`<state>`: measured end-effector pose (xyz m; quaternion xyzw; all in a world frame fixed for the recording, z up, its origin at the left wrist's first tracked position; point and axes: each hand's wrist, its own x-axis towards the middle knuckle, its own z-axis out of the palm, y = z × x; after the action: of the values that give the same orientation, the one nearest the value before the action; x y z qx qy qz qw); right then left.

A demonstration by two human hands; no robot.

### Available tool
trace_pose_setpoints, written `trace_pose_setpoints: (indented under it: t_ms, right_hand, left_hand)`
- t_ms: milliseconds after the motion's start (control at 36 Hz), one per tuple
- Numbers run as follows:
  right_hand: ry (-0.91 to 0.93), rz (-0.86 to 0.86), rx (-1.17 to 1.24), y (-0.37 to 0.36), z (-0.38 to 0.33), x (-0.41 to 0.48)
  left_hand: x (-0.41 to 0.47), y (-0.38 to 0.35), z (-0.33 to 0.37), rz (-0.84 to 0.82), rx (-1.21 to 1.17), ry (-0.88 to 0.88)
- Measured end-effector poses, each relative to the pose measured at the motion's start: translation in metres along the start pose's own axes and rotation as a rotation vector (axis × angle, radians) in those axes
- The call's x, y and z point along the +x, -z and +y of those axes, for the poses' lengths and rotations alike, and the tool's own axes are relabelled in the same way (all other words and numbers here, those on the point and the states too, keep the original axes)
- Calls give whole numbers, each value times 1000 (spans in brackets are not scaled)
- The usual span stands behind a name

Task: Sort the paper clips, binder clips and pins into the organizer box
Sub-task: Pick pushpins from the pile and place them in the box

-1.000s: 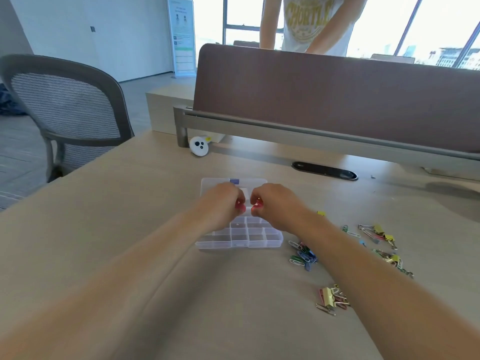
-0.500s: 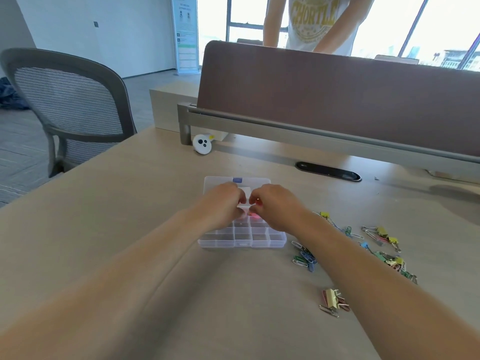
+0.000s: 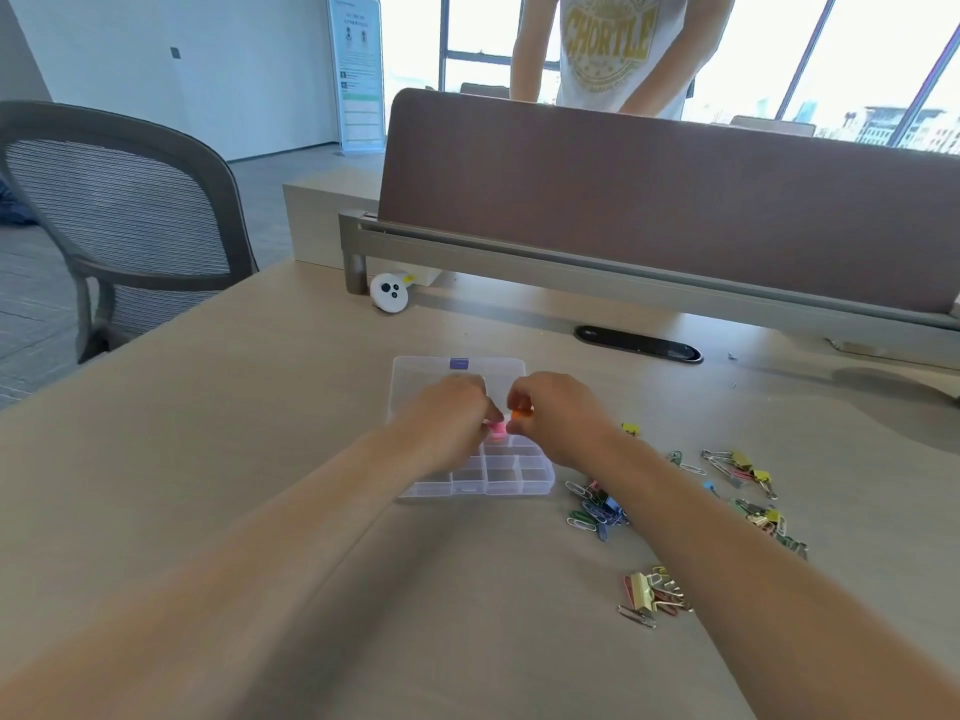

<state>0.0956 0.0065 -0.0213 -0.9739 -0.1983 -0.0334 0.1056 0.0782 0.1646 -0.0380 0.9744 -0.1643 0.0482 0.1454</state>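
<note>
Head view. The clear organizer box [image 3: 475, 488] lies on the wooden desk [image 3: 260, 459] straight ahead of the person. Its lid [image 3: 415, 376] is folded open and flat on the far side, with the front wall facing the camera. Both hands meet over the middle rows of compartments.

The left hand [image 3: 447, 415] has its fingers curled, and the fingertips pinch a small pink piece [image 3: 497, 428] just above the box. The right hand [image 3: 563, 415] is curled the same way and pinches a small orange piece [image 3: 521, 414] at its fingertips. The two pieces sit close together but apart, the pink one lower and to the left. They are probably push pins, but they are too small and blurred to show their shape or which way their long axes run.

To the right of the box, loose on the desk:
- a heap of coloured paper clips [image 3: 595, 506] just beside the front corner;
- gold binder clips [image 3: 644, 589] nearer the camera, beside the right forearm;
- mixed clips [image 3: 737, 465] farther right.

A white round object [image 3: 388, 293] rests by the desk divider [image 3: 675, 200]. A mesh office chair [image 3: 119, 200] stands at left. A second person [image 3: 608, 49] stands beyond the divider.
</note>
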Motion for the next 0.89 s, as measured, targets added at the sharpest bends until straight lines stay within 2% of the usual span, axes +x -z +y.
trace_pose_setpoints:
  t_ms: [306, 500, 694, 889]
  right_hand:
    - [-41, -20, 53, -4, 4, 1]
    - [-38, -22, -10, -3, 6, 2]
    - [-50, 19, -2, -3, 5, -4]
    - [-99, 63, 17, 22, 14, -44]
  left_hand:
    - [2, -3, -3, 17, 37, -12]
    - [3, -5, -2, -17, 34, 16]
    - [-1, -4, 6, 34, 37, 19]
    - [-14, 10, 44, 66, 30, -82]
